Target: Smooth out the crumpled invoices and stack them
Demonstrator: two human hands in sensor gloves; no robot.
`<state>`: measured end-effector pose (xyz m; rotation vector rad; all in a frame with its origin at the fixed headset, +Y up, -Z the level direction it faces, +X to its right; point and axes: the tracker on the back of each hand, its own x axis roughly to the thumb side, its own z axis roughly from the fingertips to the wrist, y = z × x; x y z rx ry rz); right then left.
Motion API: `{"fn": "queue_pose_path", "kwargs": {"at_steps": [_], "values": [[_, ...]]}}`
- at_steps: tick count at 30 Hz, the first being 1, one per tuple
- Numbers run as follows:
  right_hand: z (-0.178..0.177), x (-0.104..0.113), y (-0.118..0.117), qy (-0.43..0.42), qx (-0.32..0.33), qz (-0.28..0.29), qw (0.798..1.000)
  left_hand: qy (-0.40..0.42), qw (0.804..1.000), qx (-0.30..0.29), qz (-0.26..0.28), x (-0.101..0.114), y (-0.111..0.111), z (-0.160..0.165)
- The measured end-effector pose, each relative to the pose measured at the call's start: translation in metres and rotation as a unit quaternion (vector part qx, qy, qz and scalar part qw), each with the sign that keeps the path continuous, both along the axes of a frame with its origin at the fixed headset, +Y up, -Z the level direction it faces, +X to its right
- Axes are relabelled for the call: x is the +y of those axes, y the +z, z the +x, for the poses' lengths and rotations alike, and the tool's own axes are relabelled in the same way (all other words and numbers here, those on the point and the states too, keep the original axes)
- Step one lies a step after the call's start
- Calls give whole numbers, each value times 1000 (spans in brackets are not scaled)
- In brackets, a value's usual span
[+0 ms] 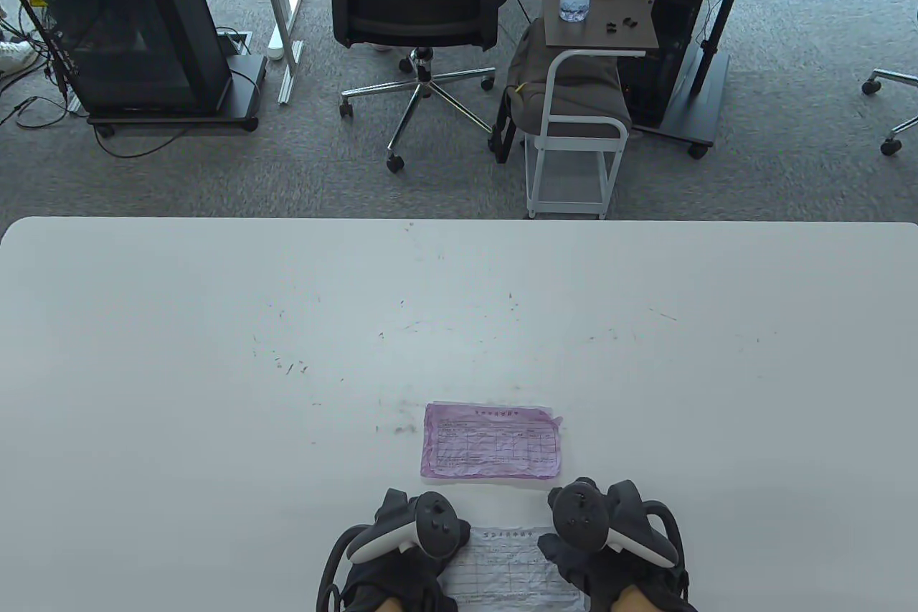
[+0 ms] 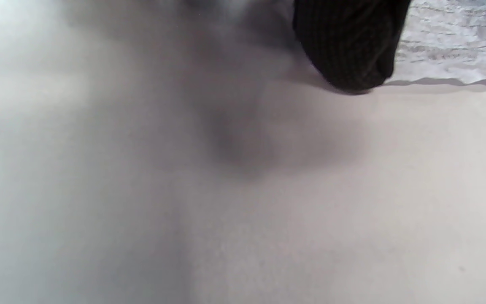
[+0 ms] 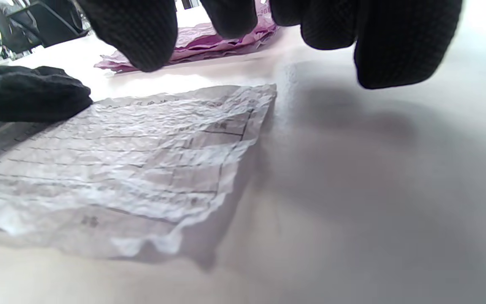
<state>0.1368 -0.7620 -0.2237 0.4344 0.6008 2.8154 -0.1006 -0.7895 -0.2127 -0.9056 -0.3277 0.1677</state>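
Between the two hands, in the table view, a white invoice (image 1: pixel 513 569) is seen, left hand (image 1: pixel 401 554) and right hand (image 1: pixel 609 540) flanking its short ends; the pink invoices (image 1: pixel 491 441) lie just beyond the fingertips. In the left wrist view, one fingertip (image 2: pixel 348 46) seems (blurred) to touch the sheet's edge. In the right wrist view, the right fingers (image 3: pixel 399 46) hang loosely spread, nothing held.

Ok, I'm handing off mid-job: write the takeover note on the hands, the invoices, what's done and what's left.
Left hand: fingers lie on the white invoice's left edge.
Right hand: hovers at its right edge; fingers off the paper in the wrist view.
Pink invoice: flattened, lying just beyond the white one on the table.
Left: smooth the wrinkled white sheet, stack it on the pink.
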Motion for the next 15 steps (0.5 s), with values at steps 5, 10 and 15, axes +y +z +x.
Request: {"fn": "queue_pose_path", "kwargs": {"at_steps": [5, 10, 15], "values": [[-9, -8, 1, 60, 25, 19, 998, 0, 1000, 0, 0, 0, 0, 0], [-14, -11, 1, 78, 18, 1, 997, 1, 1000, -1, 1, 0, 0, -1], [-11, -12, 1, 46, 5, 5, 999, 2, 1000, -1, 2, -1, 0, 0]]}}
